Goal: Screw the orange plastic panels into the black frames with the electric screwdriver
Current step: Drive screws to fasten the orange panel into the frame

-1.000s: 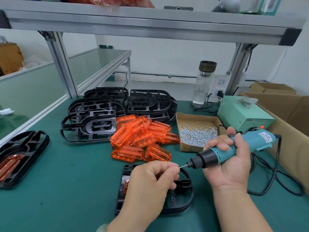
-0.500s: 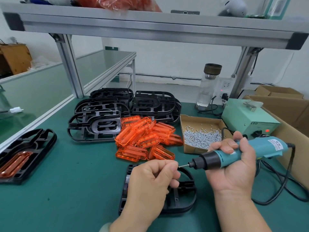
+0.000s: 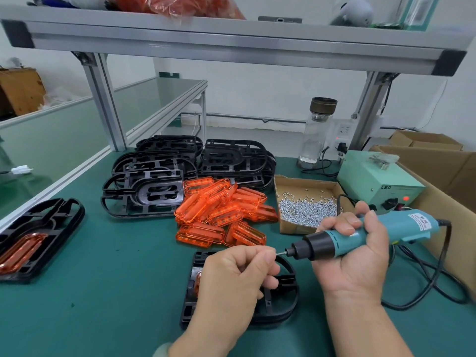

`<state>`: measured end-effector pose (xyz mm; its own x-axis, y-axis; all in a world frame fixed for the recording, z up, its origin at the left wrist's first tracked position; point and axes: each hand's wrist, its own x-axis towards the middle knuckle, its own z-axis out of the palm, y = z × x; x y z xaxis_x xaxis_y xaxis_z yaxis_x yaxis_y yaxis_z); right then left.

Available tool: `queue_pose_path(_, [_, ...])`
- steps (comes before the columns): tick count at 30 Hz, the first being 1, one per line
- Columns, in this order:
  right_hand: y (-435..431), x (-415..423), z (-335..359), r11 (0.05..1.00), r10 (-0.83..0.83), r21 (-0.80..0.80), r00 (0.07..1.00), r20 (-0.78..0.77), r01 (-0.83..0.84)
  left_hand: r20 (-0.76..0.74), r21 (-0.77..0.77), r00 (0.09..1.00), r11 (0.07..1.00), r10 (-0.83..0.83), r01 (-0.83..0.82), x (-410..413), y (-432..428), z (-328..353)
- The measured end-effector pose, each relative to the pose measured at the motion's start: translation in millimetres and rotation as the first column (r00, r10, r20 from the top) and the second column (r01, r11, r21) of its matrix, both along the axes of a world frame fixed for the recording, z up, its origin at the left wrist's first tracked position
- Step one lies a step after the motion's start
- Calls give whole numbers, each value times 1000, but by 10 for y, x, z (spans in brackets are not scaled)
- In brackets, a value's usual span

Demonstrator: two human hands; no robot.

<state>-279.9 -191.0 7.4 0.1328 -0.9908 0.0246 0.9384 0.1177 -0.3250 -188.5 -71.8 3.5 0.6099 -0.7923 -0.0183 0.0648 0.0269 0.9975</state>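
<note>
Bench: green mat (image 3: 116, 279) covered the whole worktop, and both hands were up close over it.
Left hand: left hand (image 3: 231, 282) was curled, thumb and forefinger pinching the tip of the bit (image 3: 282, 253); any screw between them was too small to make out.
Right hand: right hand (image 3: 358, 256) was wrapped round the electric screwdriver (image 3: 407, 225), held almost level with its nose pointing left.
Task piece: black frame (image 3: 283, 300) lay flat on the mat right under the hands, with an orange panel (image 3: 198, 279) peeking out at its left side.
In the way: the left hand hid most of that frame and panel.
Cable: black cord (image 3: 443, 266) looped off the tool's tail across the mat.
Loose parts: pile of orange panels (image 3: 221, 212) sat just beyond the frame.
Screws: cardboard tray (image 3: 277, 191) of silver screws (image 3: 306, 210) sat beside the pile, on its right.
Left edge: another frame (image 3: 64, 215) with an orange panel seated in it lay well apart.
Stock: stacks of black frames (image 3: 154, 181) sat behind the pile.
Power: pale green box (image 3: 373, 181) had a red lamp lit.
Far edge: glass bottle (image 3: 318, 135) stood upright near a wall socket (image 3: 342, 135).
Right side: cardboard boxes (image 3: 438, 161) crowded the bench.
Overhead: aluminium shelf (image 3: 231, 39) stood on slanted posts.
Room: white wall lay behind, and a second bench (image 3: 77, 124) stretched away on the left.
</note>
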Motion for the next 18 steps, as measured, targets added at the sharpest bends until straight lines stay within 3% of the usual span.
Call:
queue_pose_path(12, [63,7,20,999,-28,-29,999,-18,28,-56,44,998,999,4,-2,-61,-14,15])
queue_pose_path(18, [89,12,30,996,-49,-73,998,-28,47,-13,42,999,998,-44,45,-8,4,5])
